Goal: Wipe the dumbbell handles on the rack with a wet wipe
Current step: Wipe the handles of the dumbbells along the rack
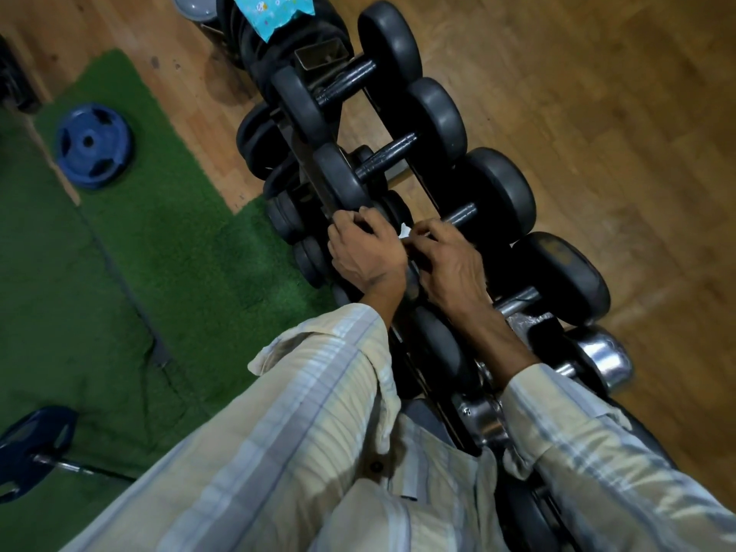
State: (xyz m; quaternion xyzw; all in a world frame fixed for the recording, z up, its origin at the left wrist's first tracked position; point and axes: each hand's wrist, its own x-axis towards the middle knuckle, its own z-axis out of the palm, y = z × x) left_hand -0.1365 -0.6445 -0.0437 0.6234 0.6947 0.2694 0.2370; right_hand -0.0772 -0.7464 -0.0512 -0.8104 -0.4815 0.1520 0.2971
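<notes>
- Sleeves (302,412), pale and striped, reach out over the dumbbell rack (414,364).
- Left hand (364,255) curls closed on a black dumbbell head at the rack's near rail.
- Right hand (448,260) pinches the white wet wipe (404,231) over a dumbbell handle (462,215).
- Blue packet (273,10) lies at the rack's far end.

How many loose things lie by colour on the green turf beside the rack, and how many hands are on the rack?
Blue weight plate lying flat: 1
Dark blue plate on a bar: 1
Hands on the rack, left hand and right hand: 2
Total: 4
</notes>
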